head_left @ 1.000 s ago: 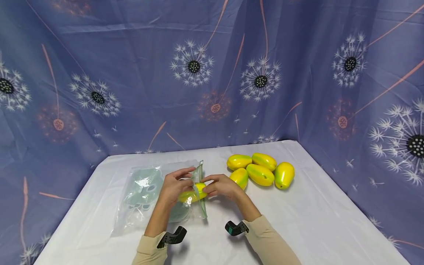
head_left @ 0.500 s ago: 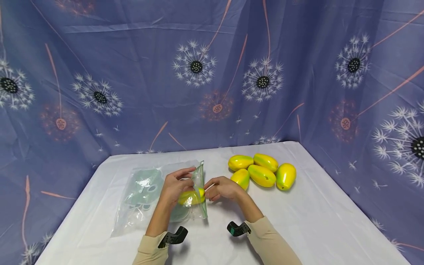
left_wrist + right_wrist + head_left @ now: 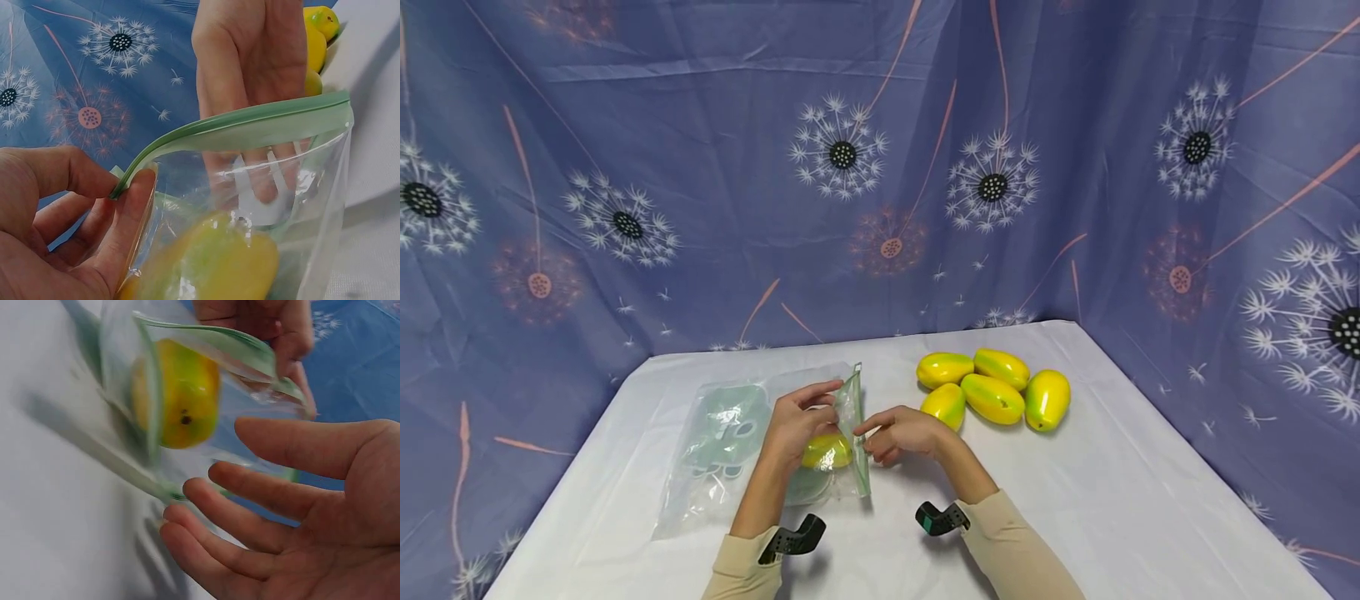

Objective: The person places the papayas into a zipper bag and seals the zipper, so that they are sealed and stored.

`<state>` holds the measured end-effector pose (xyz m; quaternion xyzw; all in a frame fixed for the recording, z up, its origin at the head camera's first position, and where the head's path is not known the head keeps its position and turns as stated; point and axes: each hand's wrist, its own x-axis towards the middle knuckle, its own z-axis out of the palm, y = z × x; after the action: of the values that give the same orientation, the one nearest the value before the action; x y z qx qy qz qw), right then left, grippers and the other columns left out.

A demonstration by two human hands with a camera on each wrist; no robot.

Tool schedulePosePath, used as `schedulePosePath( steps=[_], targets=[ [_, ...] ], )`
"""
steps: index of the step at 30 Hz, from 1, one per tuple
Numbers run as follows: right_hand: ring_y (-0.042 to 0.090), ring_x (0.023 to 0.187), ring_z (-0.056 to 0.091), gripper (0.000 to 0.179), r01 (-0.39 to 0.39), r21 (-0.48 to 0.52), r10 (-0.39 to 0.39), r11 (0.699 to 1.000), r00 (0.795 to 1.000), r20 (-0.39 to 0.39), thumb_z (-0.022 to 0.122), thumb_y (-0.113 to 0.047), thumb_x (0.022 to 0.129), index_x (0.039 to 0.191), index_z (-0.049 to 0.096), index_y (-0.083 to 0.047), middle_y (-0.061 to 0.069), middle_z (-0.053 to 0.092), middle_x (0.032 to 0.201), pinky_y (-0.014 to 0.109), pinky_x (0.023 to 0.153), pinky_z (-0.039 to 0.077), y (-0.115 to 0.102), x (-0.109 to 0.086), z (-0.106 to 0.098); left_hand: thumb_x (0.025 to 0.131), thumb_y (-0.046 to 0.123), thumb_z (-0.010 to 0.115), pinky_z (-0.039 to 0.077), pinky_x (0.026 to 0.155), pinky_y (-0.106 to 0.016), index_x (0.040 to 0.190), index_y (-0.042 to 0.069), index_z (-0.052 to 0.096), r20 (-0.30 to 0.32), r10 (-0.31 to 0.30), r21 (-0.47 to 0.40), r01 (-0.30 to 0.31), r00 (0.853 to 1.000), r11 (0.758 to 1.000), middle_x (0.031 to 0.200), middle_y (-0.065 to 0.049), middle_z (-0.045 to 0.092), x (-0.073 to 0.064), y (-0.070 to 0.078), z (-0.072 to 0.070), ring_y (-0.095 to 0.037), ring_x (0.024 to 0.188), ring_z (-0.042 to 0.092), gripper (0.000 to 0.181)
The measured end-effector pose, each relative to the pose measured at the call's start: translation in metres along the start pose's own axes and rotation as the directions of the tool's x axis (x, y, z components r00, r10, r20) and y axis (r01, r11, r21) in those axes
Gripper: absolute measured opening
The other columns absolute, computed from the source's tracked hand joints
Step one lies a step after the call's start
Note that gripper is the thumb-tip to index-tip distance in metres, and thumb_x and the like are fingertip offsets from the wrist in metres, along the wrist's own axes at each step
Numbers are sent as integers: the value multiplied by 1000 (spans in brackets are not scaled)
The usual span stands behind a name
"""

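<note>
A clear zip bag [image 3: 715, 493] with a green zip edge and a pale green printed figure lies on the table, its mouth facing right. My left hand [image 3: 796, 425] pinches the zip edge between thumb and fingers, as the left wrist view shows up close. Inside the bag, near the mouth, rests a glossy yellow-green papaya [image 3: 187, 400], its dark-dotted end toward the opening. My right hand [image 3: 904, 435] is at the mouth of the bag, its fingers [image 3: 250, 487] extended and apart from the papaya, holding nothing.
Several more papayas [image 3: 992, 398] lie grouped on the white-covered table [image 3: 1120, 500] behind and right of my right hand. A blue curtain [image 3: 737, 208] with dandelion prints hangs along the back and sides. Black wrist cameras [image 3: 793, 535] sit on both wrists.
The papaya has gone further left into the bag, fully past the zip edge. My right hand has let go of it and its fingers have straightened; the left hand stays put.
</note>
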<state>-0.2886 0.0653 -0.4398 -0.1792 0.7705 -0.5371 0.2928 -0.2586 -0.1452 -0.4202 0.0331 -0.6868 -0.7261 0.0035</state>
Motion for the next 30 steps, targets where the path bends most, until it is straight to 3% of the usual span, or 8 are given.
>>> schedulePosePath(
  steps=[5,10,13,16,19,21,27,30],
  targets=[
    [34,96,71,47,32,25,-30,999,997,-67,73,-16,90,133,63,1,18,73,109,40,84,61,-13,-14,-14,80,-13,63,62,67,-33,124,2,72,2,2,4,-2,1000,1000,100,-12,62,-1,-2,-1,-20,77,63,47],
    [25,98,71,48,86,64,-70,994,975,-211,77,-22,90,133,65,-6,16,72,114,42,91,60,-27,-37,-36,80,-13,63,62,66,-32,124,2,72,17,4,-1,-4,1000,1000,99,-11,62,0,-2,-1,-18,73,61,48],
    [24,99,70,50,93,57,-69,994,941,-330,78,-22,89,135,64,-8,15,71,116,45,93,59,-30,-51,-53,80,-13,63,62,67,-32,125,1,71,37,1,-6,-1,999,1000,99,-10,62,0,-1,-1,-18,73,61,48],
    [28,104,68,54,85,16,-68,996,888,-455,79,-23,88,138,62,-10,17,69,119,48,94,58,-27,-62,-69,81,-13,64,62,68,-31,127,0,70,64,3,-1,-3,998,1000,101,-10,62,1,-1,-3,-17,74,62,48],
    [32,108,67,58,54,-21,-57,998,838,-543,80,-27,87,140,60,-12,17,68,121,47,94,58,-21,-68,-81,81,-13,64,62,70,-31,129,0,69,91,1,-5,0,996,1000,103,-11,62,1,-1,-5,-16,77,63,50],
    [32,108,67,60,26,-49,-50,998,818,-574,81,-30,87,141,60,-12,17,69,121,47,94,58,-17,-71,-87,81,-14,63,62,70,-31,130,-1,67,106,3,-13,-2,994,1000,103,-12,62,2,-1,-7,-17,77,63,51],
    [29,102,67,59,-51,-120,-30,991,808,-589,81,-28,87,138,61,-7,19,69,117,46,94,58,-10,-74,-94,82,-14,63,62,72,-33,131,-3,66,124,13,-20,-10,992,1000,102,-11,61,2,-2,-12,-17,77,62,51],
    [32,97,68,56,-86,-147,-15,985,816,-578,80,-24,87,136,62,-4,18,69,113,45,90,59,-8,-72,-94,82,-13,63,62,73,-32,131,-3,66,132,17,-18,-15,991,1000,103,-9,61,2,-3,-14,-18,79,63,51]
  ],
)
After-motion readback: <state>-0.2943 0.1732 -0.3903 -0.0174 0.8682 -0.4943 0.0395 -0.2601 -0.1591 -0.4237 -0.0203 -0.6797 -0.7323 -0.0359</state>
